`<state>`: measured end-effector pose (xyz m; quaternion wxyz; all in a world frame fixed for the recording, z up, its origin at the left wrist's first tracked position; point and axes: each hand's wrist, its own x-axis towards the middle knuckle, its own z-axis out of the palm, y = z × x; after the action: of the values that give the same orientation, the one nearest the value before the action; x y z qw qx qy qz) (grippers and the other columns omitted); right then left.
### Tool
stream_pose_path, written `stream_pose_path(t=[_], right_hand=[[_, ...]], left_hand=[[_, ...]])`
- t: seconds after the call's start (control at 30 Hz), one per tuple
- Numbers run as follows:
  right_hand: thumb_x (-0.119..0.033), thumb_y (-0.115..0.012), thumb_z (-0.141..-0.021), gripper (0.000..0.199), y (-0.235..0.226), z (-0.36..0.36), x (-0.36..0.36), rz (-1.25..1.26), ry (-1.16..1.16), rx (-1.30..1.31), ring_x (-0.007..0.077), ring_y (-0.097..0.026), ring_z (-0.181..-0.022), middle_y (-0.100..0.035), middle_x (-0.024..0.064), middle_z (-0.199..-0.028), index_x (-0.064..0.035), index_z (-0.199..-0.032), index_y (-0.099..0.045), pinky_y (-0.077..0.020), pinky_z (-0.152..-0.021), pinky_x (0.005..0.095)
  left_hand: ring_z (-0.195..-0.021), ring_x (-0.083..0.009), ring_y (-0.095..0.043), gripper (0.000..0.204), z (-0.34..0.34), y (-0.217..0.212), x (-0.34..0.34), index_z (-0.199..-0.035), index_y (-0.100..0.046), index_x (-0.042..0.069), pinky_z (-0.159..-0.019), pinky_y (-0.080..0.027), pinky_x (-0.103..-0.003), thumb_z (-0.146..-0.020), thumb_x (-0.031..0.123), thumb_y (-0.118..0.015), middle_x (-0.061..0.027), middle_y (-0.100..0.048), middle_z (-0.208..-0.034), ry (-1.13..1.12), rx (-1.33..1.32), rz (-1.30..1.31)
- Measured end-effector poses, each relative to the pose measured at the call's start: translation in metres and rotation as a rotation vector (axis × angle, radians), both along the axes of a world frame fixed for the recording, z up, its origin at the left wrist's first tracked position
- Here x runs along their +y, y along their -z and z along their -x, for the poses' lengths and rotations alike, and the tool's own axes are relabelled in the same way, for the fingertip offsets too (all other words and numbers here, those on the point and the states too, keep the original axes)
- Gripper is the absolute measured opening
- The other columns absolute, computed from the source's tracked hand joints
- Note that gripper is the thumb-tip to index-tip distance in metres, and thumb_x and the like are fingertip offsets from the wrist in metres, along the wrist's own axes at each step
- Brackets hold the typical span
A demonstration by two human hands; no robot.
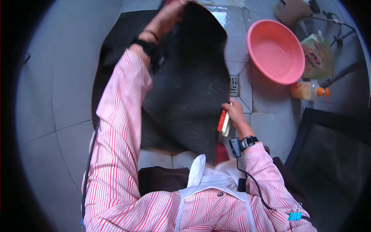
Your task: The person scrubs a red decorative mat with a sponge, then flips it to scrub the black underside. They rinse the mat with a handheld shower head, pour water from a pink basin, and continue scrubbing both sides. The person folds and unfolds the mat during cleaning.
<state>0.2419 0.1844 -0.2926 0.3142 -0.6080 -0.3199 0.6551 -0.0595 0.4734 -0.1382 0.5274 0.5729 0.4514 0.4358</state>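
A dark mat is held up at its far top edge by the left hand, whose fingers are closed over the edge. A red-bristled brush is gripped in the right hand, fingers wrapped round it, and is pressed against the mat's right edge. A pink basin stands far right on the tiled floor, with a bottle near it. A second mat lies at the right.

The left arm reaches far up, its hand closed in a grip at the far edge. The right hand, nearer and to the right, is curled shut, forearm bent inward.
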Motion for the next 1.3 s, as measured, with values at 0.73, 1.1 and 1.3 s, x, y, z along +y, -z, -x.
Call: stream_pose_path(t=[0.73, 1.1, 1.3], right_hand=[[-0.022, -0.083, -0.072, 0.096, -0.027, 0.101, 0.020, -0.819, -0.861, -0.937, 0.0384, -0.053, -0.122, -0.051, 0.0180, -0.138, -0.0077, -0.154, -0.035, -0.0468, -0.101, 0.0481], [-0.022, -0.079, -0.072, 0.055, 0.001, 0.098, 0.052, -1.248, -1.080, -0.454, 0.0332, -0.060, -0.099, -0.059, 0.0148, -0.119, -0.0184, -0.125, -0.065, -0.0526, -0.082, 0.0443], [-0.025, -0.075, -0.082, 0.040, 0.016, 0.063, 0.289, -1.255, -0.633, -0.995, 0.0351, -0.064, -0.096, -0.061, 0.0154, -0.111, -0.0154, -0.120, -0.067, -0.0562, -0.077, 0.0462]], left_hand=[[-0.149, -0.0422, -0.030, 0.102, 0.000, 0.104, -0.370, -0.147, -0.045, -0.003, -0.118, -0.020, -0.064, -0.075, 0.060, -0.078, -0.0268, -0.035, -0.157, 0.366, 1.241, -0.012], [-0.152, -0.0427, -0.021, 0.109, -0.069, 0.127, -0.406, -0.152, -0.041, 0.002, -0.121, -0.013, -0.064, -0.071, 0.068, -0.075, -0.0257, -0.031, -0.159, 0.245, 1.202, 0.150], [-0.153, -0.0384, -0.020, 0.116, -0.076, 0.137, -0.396, -0.158, -0.033, 0.012, -0.123, -0.012, -0.059, -0.067, 0.068, -0.078, -0.0189, -0.025, -0.164, 0.174, 1.172, 0.156]])
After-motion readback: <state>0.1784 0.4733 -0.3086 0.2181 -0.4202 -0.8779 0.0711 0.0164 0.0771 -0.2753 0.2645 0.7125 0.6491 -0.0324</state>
